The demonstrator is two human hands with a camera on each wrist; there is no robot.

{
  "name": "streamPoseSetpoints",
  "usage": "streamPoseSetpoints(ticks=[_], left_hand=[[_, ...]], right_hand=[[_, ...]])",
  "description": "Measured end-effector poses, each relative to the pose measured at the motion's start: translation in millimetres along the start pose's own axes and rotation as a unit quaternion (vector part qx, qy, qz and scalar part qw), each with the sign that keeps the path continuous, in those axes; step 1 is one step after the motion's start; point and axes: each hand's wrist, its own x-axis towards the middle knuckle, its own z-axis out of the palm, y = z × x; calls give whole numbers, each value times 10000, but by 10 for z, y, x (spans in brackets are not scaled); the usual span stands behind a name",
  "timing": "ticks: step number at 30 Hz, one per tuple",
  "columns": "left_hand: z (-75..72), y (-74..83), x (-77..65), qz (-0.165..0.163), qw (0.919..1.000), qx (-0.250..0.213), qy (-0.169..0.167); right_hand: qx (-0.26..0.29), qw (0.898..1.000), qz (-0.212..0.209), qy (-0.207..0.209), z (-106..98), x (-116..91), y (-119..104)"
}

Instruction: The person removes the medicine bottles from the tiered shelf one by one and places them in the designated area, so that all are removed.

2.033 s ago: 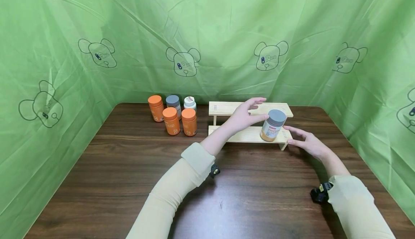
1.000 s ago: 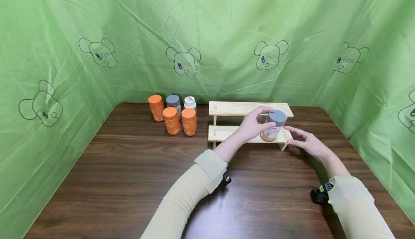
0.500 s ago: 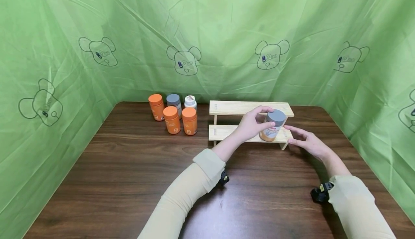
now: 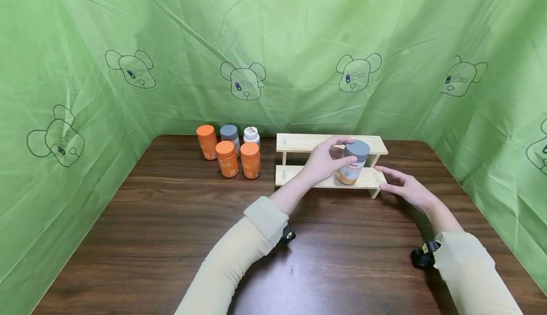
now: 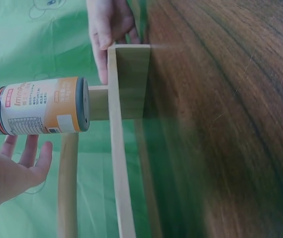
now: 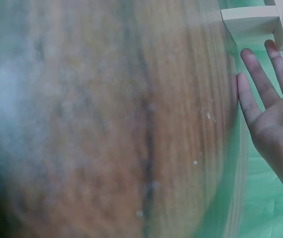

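My left hand holds a supplement bottle by its upper part, thumb in front and fingers behind. Its lid is grey, its label white above and orange below. In the left wrist view the bottle is apart from the lower board, with a gap under its base. The two-tier wooden rack stands below and behind it. At the rack's right end my right hand holds the lower board between thumb and index finger; the other fingers extend loosely, as the right wrist view shows this hand.
Left of the rack stand three orange bottles, another grey-lidded bottle and a small white bottle. A green cloth hangs round the dark wooden table at the back and sides.
My left hand closed on the grey-lidded bottle, which stood on the rack's lower board, then lifted it slightly and moved it left. My right hand has stayed at the rack's right end.
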Motion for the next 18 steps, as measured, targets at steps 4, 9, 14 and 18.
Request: streamPoseSetpoints(ticks=[4,9,14,18], left_hand=[[-62,51,-20,-4,10000,-53,45],[-123,114,-54,-31,9999,-150,64],[-199,184,-90,2,9997,-238,32],[-281,229,-108,64,9998,-188,21]], right_hand=[[-85,10000,-9,3,3,-4,-3],[23,10000,-20,-33,6,-8,-6],[66,10000,29,40,22,-10,3],[124,9999,-53,73,20,-11,-5]])
